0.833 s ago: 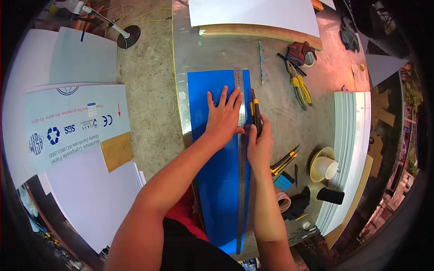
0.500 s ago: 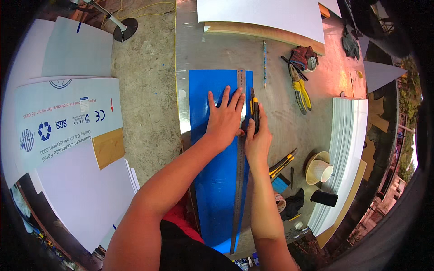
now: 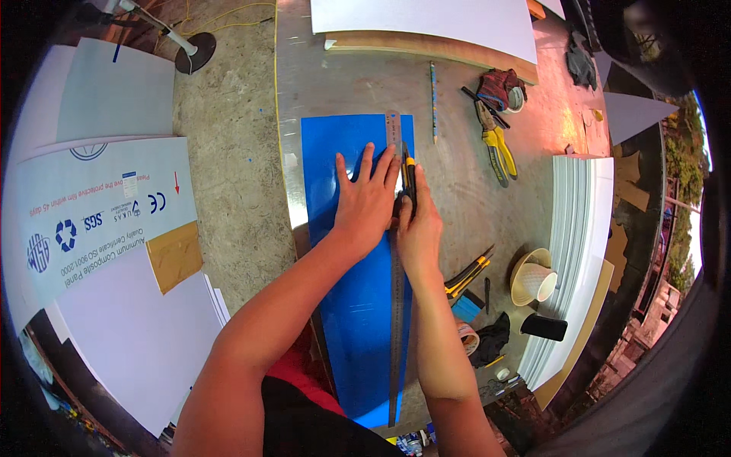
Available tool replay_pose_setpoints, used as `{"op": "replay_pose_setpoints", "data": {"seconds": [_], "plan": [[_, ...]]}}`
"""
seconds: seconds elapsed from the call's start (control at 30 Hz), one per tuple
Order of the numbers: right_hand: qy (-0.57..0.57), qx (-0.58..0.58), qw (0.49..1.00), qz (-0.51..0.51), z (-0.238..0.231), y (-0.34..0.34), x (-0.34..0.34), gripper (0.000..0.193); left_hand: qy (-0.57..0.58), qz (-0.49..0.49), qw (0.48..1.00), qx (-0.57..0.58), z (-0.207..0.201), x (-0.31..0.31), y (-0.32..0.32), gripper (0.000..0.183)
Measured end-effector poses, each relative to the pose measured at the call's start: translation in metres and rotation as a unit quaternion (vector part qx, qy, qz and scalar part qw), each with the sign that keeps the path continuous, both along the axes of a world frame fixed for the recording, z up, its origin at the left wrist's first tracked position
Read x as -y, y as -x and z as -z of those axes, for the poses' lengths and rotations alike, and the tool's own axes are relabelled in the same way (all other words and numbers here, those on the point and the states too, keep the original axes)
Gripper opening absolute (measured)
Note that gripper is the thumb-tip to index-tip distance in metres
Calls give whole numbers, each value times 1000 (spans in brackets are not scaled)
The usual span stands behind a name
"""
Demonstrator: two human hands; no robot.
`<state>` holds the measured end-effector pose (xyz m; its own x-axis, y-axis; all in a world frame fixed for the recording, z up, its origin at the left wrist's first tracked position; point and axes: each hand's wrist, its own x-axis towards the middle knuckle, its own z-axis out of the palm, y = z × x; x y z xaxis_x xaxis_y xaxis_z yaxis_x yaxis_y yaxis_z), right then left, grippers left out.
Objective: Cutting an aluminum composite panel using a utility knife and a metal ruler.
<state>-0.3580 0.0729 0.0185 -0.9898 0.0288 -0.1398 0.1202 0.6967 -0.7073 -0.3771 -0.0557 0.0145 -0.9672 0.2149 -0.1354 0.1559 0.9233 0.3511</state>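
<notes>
A long blue sheet (image 3: pixel 346 305) lies lengthwise on the metal table, with a steel ruler (image 3: pixel 395 327) along its right side. My left hand (image 3: pixel 364 199) presses flat on the sheet, fingers spread, the outer ones at the ruler's left edge. In my right hand (image 3: pixel 421 228) is a black and yellow utility knife (image 3: pixel 411 179), gripped with its tip pointing away from me. The tip is over the blue strip just right of the ruler; whether it touches the surface I cannot tell.
Right of the sheet lie a pencil (image 3: pixel 434 103), yellow pliers (image 3: pixel 495 148), more yellow-handled tools (image 3: pixel 468 276), a tape roll (image 3: pixel 467 337), stacked bowls (image 3: pixel 531 280) and a phone (image 3: pixel 544 327). White panels (image 3: pixel 575 228) are stacked farther right. A white board (image 3: pixel 426 27) stands at the far end.
The knife tip has shifted left, from the sheet's right edge closer to the ruler. My left hand keeps its place on the sheet. The whole view has shifted slightly.
</notes>
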Motion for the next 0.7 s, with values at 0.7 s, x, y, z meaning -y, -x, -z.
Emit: {"op": "replay_pose_setpoints", "data": {"seconds": [0.7], "plan": [[8,-29,999,-20,8,-11,-13,70,43,13,997,61,-11,-6,7,114]]}}
